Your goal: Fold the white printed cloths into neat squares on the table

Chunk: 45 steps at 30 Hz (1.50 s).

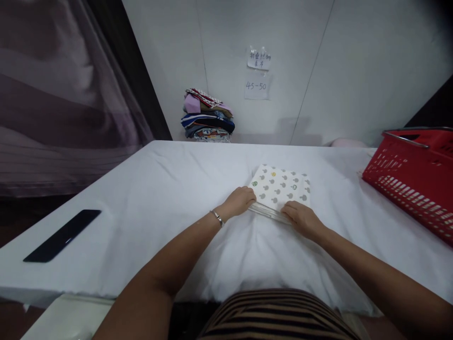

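Observation:
A white cloth (283,186) with grey, green and yellow printed motifs lies on the table, folded into a thick, layered rectangle. At its near left corner, my left hand (242,200) is closed on the edge, fingers curled and thumb hidden. My right hand (302,218) grips the near right corner, fingertips on top of the print. Between the two hands the stacked layers show along the near edge. A metal bracelet (217,218) sits on my left wrist.
White fabric covers the table (170,189). A red plastic basket (414,174) stands at the right. Flat on the left side lies a dark, thin slab (63,236). Folded textiles (208,115) are piled beyond the far edge, by a wall with paper notes (257,86).

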Tool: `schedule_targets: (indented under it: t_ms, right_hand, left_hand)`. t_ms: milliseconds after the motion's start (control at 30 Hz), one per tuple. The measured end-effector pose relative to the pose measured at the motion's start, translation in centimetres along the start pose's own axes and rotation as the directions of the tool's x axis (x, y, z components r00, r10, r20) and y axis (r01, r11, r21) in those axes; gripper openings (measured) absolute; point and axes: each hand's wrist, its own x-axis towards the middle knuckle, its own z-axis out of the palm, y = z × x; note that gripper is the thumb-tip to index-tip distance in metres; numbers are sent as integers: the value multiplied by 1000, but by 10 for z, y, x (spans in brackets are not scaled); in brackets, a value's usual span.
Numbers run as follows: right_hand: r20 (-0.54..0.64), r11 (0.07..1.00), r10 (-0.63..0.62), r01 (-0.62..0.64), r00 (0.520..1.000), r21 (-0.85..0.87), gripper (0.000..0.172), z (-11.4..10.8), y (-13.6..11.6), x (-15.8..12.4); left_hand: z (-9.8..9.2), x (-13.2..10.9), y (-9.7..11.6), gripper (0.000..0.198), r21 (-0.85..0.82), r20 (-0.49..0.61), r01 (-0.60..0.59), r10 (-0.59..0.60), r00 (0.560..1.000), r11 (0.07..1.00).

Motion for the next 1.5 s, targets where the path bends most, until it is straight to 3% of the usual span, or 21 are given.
schedule_targets:
  t_ms: [100, 233, 367, 633, 800, 967, 1167, 1300, 1500]
  right_hand:
    - [-11, 1000, -16, 16, 1000, 0, 29, 2, 0, -1]
    - [-9, 999, -49, 50, 999, 12, 26, 5, 1, -2]
    - [2, 998, -26, 26, 1000, 57, 26, 5, 3, -3]
    - [77, 976, 8, -24, 997, 217, 26, -1, 9, -1]
    - [44, 994, -10, 5, 999, 105, 32, 0, 5, 0]
    - [3, 1000, -9, 9, 1000, 0, 34, 6, 0, -4]
    - [-71, 992, -128, 129, 989, 7, 28, 11, 1, -10]
    - [-136, 993, -115, 116, 984, -5, 27, 16, 2, -12]
    - [-153, 993, -118, 114, 981, -31, 28, 23, 1, -12]
  left_hand:
    - [1, -6, 1, 26, 8, -43, -10, 10, 999, 1000]
    - [6, -13, -2, 23, 12, -16, -29, 29, 999, 1000]
    - [8, -12, -6, 16, -2, 2, -50, 50, 999, 999]
    - [2, -5, -7, 19, 10, 25, -86, 86, 996, 996]
    - [3, -2, -2, 16, 183, 38, -115, 110, 993, 976]
    - [14, -6, -4, 19, 324, -22, -93, 106, 994, 941]
    - [19, -15, -10, 17, 244, -47, -99, 114, 992, 965]
    - [13, -16, -13, 14, 166, -47, -109, 119, 992, 980]
    - [21, -15, -16, 21, 276, -52, -76, 94, 994, 958]
